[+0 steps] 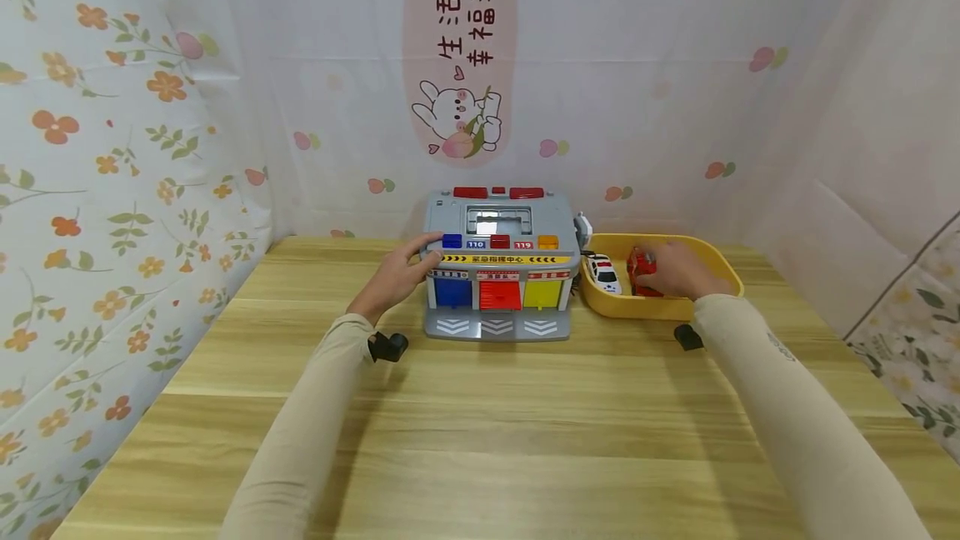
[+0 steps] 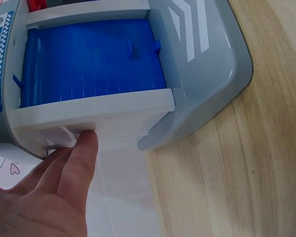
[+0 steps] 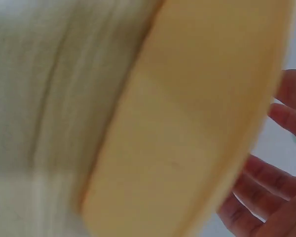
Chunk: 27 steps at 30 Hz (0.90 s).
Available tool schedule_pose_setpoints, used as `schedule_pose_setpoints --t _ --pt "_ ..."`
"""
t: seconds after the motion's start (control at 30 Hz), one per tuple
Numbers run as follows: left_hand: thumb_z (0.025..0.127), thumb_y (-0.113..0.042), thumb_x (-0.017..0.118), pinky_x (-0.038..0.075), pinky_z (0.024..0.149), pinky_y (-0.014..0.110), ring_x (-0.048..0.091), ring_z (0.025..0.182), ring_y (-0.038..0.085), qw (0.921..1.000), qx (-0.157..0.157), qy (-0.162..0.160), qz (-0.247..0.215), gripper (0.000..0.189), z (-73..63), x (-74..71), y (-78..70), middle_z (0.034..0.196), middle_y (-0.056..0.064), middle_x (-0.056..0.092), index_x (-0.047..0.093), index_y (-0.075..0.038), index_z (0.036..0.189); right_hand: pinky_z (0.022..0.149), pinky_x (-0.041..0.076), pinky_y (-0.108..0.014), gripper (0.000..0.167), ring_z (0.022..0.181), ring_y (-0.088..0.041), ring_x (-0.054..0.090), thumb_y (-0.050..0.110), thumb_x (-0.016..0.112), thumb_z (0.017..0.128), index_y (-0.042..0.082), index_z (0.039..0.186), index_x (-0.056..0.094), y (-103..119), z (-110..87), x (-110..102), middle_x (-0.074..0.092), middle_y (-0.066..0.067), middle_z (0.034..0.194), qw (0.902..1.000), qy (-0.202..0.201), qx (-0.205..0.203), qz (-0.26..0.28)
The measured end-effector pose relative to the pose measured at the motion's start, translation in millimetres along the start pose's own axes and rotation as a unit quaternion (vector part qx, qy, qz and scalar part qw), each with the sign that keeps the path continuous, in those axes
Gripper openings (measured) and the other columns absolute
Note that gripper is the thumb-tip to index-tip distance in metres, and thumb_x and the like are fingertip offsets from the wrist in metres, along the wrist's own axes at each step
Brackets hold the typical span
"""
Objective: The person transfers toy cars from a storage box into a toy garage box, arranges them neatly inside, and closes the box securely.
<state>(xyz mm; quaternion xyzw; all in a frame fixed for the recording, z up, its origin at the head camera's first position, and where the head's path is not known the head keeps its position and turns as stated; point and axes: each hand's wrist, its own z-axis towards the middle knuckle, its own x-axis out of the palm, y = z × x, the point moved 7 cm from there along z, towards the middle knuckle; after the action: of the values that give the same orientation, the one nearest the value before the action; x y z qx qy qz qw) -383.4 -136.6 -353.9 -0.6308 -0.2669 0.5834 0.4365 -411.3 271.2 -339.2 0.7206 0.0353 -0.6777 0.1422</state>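
A grey toy garage with blue, red and yellow doors stands on the table. My left hand touches its left side, thumb at the upper front edge. In the left wrist view its straight fingers lie against the white side wall beside the blue door. My right hand reaches into a yellow tray, its fingertips at a red toy vehicle. In the right wrist view the tray wall hides the fingertips, so whether they grip cannot be told. A white toy police car lies left of the red vehicle.
The wooden table stretches out in front of the garage. Behind it hangs a white printed cloth, with a flowered cloth on the left. A grey-white part sticks out from the garage's right side, close to the tray.
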Motion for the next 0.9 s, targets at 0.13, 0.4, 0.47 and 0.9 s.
schedule_pose_setpoints --t 0.13,0.4,0.47,0.9 --pt "0.104 -0.043 0.048 0.046 0.111 0.053 0.051 0.135 0.035 1.0000 -0.002 0.001 -0.001 0.053 0.0 1.8 -0.4 0.160 0.012 0.037 0.039 -0.029 0.154 0.105 0.044 -0.065 0.056 0.113 -0.049 0.051 0.021 0.068 0.091 -0.006 0.137 0.052 -11 -1.6 10 0.057 -0.034 0.129 0.9989 0.022 0.035 0.020" --pt "0.104 -0.044 0.047 0.047 0.111 0.053 0.051 0.136 0.035 0.9999 -0.006 -0.003 0.008 0.052 0.3 2.6 -1.5 0.161 0.012 0.036 0.040 -0.031 0.154 0.105 0.043 -0.066 0.054 0.116 -0.053 0.052 0.019 0.067 0.092 -0.002 0.140 0.053 -19 1.0 18 0.054 -0.039 0.133 0.9982 0.029 0.039 0.035" --pt "0.104 -0.045 0.047 0.046 0.111 0.053 0.050 0.137 0.035 0.9999 -0.006 -0.003 0.010 0.052 1.2 3.0 -1.5 0.162 0.011 0.035 0.040 -0.031 0.154 0.105 0.043 -0.066 0.054 0.116 -0.053 0.051 0.019 0.067 0.092 -0.001 0.140 0.053 -19 1.7 20 0.054 -0.039 0.133 0.9980 0.030 0.043 0.037" --pt "0.104 -0.044 0.047 0.047 0.111 0.052 0.050 0.136 0.034 1.0000 -0.004 -0.006 0.002 0.052 -0.8 0.6 1.0 0.160 0.011 0.037 0.040 -0.030 0.154 0.102 0.047 -0.064 0.053 0.114 -0.051 0.051 0.019 0.070 0.088 0.001 0.136 0.057 -20 3.9 25 0.054 -0.037 0.131 0.9961 0.012 0.049 0.073"
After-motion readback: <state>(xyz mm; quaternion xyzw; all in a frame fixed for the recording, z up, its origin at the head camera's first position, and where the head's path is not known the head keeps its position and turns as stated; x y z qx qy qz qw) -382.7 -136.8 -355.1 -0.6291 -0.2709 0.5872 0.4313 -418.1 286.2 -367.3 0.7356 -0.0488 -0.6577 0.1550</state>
